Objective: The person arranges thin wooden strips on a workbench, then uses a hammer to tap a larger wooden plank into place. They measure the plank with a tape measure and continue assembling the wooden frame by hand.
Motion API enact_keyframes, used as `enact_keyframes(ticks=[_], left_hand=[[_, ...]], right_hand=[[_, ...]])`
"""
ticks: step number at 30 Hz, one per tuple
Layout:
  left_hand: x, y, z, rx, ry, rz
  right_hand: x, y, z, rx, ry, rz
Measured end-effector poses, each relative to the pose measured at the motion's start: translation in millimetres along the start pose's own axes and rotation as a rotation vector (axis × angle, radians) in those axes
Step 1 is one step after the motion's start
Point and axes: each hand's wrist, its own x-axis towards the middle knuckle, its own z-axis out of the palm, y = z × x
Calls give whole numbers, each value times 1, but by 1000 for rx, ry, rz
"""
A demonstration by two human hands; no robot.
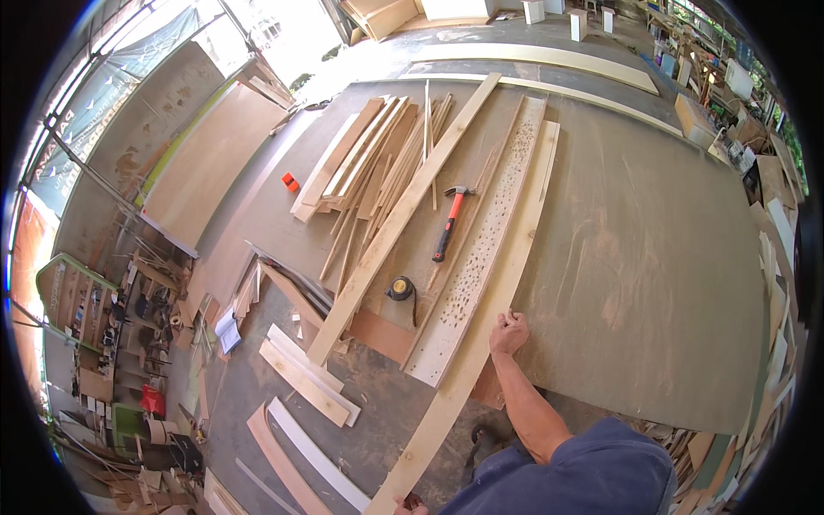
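A long pale wooden plank runs from the tabletop down past the near edge to the bottom of the view. My left hand is closed at the plank's near end, partly cut off by the lower rim. At the plank's right edge, my right hand has its fingers curled together; whatever they pinch is too small to make out. Alongside lies a shallow white channel-shaped board scattered with brown specks. A claw hammer with a red and black handle and a tape measure rest left of it.
Another plank crosses the large worktable diagonally. Beyond it are stacked wood strips and a small orange tool. Offcuts and curved pieces lie on the floor to the left. Scrap wood lines the right side.
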Motion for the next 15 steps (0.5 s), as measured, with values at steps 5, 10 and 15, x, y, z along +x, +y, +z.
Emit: enact_keyframes(ticks=[5, 10, 15], left_hand=[[4, -6, 27, -224, 100, -166], [-5, -12, 55, -321, 134, -256], [-12, -18, 89, -390, 149, -349]], right_hand=[[27, 5, 12, -121, 28, -48], [66, 11, 30, -162, 70, -99], [115, 10, 46, -162, 104, -25]])
